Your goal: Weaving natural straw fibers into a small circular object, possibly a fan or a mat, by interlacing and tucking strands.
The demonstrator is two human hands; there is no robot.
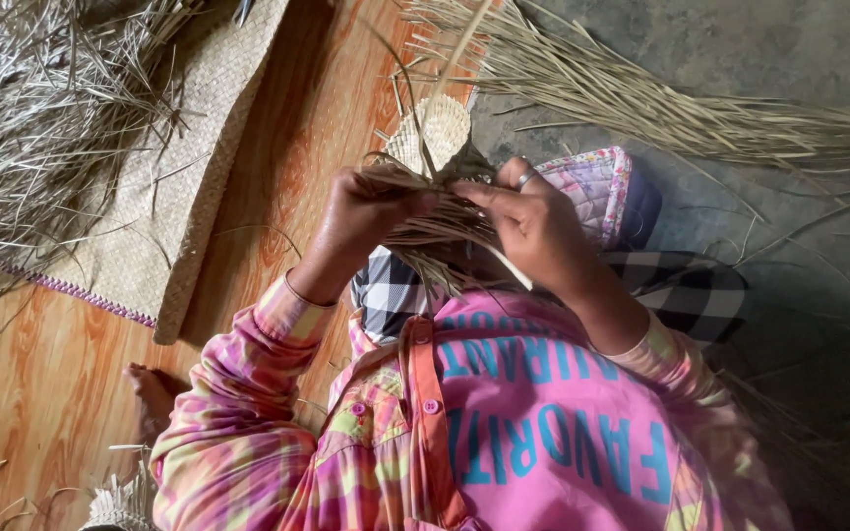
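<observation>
My left hand [361, 216] and my right hand [531, 224] are both closed on a partly woven piece of dried palm strips [433, 133]. The woven round part sticks out beyond my fingers. Loose strip ends [435, 241] hang back from it between my hands toward my lap. A ring sits on one finger of my right hand. I wear a pink and yellow plaid shirt over a pink top, with a black and white checked cloth [686, 285] on my lap.
A woven straw mat [184, 187] lies folded on the wooden floor [41, 374]. Piles of dried strips lie at top left [31, 118] and across the top right [661, 103] on grey concrete. A quilted cushion [597, 187] sits by my right hand. A bare foot [150, 398] rests lower left.
</observation>
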